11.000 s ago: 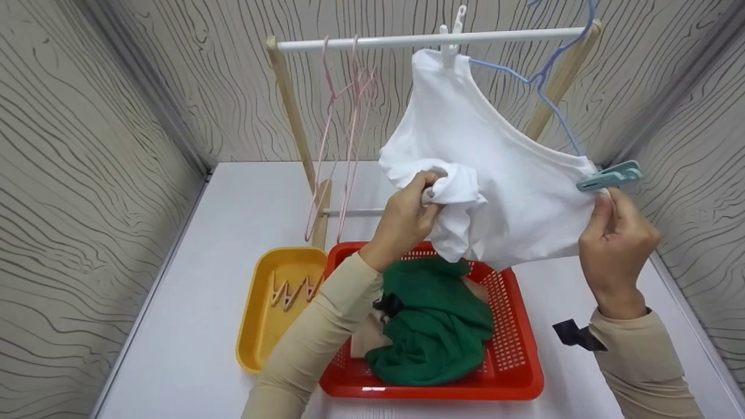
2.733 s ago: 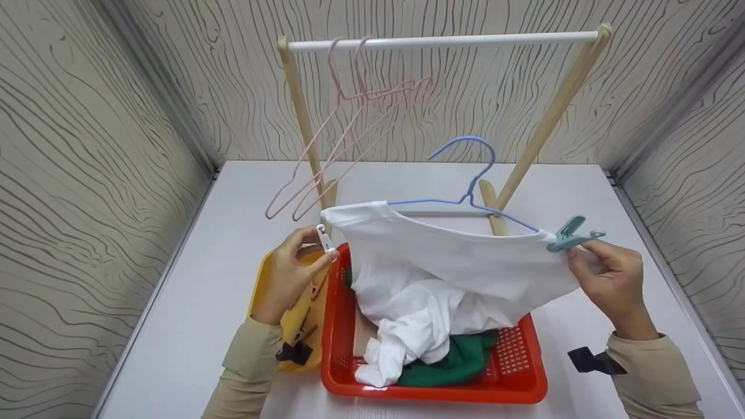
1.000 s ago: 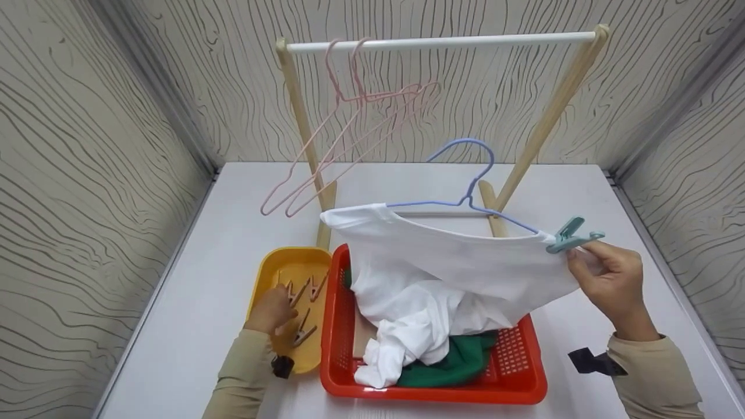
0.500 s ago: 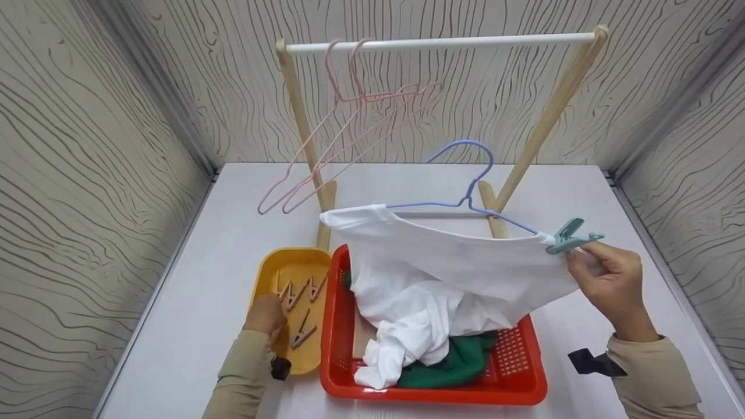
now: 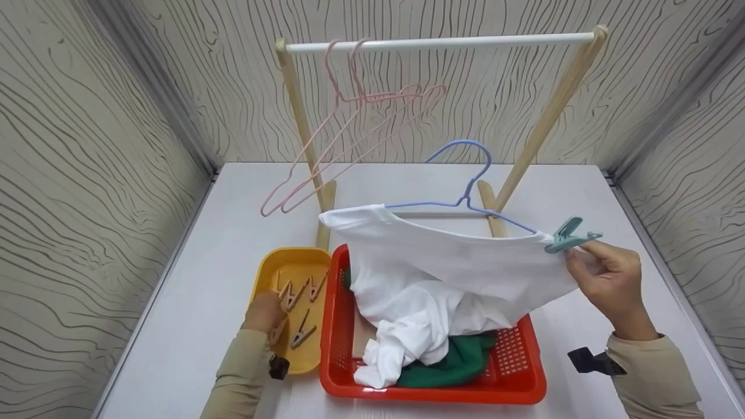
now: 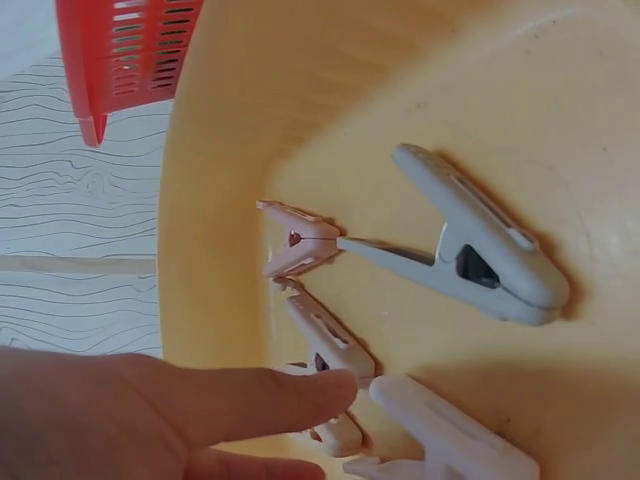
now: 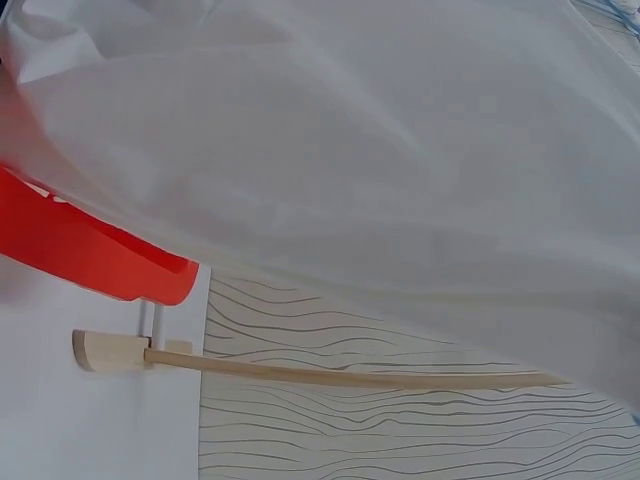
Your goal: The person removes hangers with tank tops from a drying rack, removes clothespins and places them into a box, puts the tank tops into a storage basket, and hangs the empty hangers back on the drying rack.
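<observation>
A white shirt (image 5: pixel 465 262) hangs on a blue hanger (image 5: pixel 465 202), its lower part bunched over the red basket (image 5: pixel 433 394). My right hand (image 5: pixel 614 279) pinches the shirt's right shoulder, just beneath a teal clothespin (image 5: pixel 567 238) clipped there. The left shoulder end carries no clip. Inside the yellow tray (image 5: pixel 291 253) is my left hand (image 5: pixel 265 314); its fingertips are hidden in the head view. The left wrist view shows its thumb straight, over a pinkish clothespin (image 6: pixel 330 340), with a white clothespin (image 6: pixel 450 435) beside it. A grey clothespin (image 6: pixel 480 260) lies farther off.
A wooden rack with a white rail (image 5: pixel 442 42) stands behind. Pink hangers (image 5: pixel 355 96) hang at its left end. Green cloth (image 5: pixel 448 364) lies in the basket under the shirt. Patterned walls (image 5: pixel 87 174) enclose the table on several sides.
The white clothespin has left the shirt's left shoulder, and my left hand has moved down into the yellow tray. Earlier the hanger hung from the rail; now it is lower. Right hand keeps its grip.
</observation>
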The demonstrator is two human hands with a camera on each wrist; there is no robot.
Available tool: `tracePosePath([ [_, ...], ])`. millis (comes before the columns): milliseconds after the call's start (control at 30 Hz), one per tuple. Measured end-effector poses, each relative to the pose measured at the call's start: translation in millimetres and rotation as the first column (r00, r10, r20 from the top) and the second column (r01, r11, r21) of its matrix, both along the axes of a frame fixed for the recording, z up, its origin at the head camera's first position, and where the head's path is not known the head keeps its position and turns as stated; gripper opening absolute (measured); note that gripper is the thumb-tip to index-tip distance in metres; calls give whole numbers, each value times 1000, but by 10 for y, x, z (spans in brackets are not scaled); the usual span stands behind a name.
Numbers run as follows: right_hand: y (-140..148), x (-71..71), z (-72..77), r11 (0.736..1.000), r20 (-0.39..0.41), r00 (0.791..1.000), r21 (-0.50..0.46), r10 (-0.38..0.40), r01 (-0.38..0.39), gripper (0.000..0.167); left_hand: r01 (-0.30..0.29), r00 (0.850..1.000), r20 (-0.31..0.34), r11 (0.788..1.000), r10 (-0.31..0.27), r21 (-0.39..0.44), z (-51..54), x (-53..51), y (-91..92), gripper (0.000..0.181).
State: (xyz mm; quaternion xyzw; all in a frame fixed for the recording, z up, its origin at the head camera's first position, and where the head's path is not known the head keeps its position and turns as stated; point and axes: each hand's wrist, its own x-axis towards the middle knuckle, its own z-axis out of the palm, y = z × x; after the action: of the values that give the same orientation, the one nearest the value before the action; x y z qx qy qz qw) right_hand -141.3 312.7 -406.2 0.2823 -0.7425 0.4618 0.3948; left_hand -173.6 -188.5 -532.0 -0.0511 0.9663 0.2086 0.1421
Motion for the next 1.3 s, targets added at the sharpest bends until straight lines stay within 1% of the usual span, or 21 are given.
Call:
tracePosePath([
  [67,-1,-3,0,1000,-1,1000,5,-4,4,15,-27,1000,16,999,27,17,2,-2,4,13],
  [133,0,-6,-1,1000,-1,1000,10,-8,8,16,-38,999,16,999,37,23,5,-6,13,14],
  [167,1,-6,0,1000,-1,1000,12,-9,9,17,-38,999,10,999,38,23,9,-8,20,14],
  [300,4,-4,2,1000,1,1000,16,-12,12,17,-3,999,-36,1000,3,1,64,-9,65,18],
  [500,3,3,6,1000,8,1000,16,-19,19,16,26,998,-58,1000,-26,-6,213,7,169,25],
  [700,-1,18,8,999,22,999,18,-31,30,12,53,996,-70,998,-50,34,351,18,267,30],
  [833,-4,25,10,999,34,999,25,-38,37,10,63,992,-113,996,-56,60,446,41,347,40],
  [933,-3,25,10,999,33,999,27,-39,38,10,67,987,-152,994,-54,84,527,70,409,40],
  [1033,-1,26,10,999,32,999,28,-40,39,11,89,976,-209,991,-66,102,600,101,462,36],
  [1067,-1,27,11,999,32,999,28,-40,39,11,99,969,-235,989,-71,109,622,110,479,35],
  [1200,4,28,13,999,30,999,27,-41,40,13,157,936,-337,979,-106,128,682,138,542,31],
  [1300,8,31,12,999,34,999,23,-41,40,12,200,903,-409,972,-133,125,713,150,592,28],
])
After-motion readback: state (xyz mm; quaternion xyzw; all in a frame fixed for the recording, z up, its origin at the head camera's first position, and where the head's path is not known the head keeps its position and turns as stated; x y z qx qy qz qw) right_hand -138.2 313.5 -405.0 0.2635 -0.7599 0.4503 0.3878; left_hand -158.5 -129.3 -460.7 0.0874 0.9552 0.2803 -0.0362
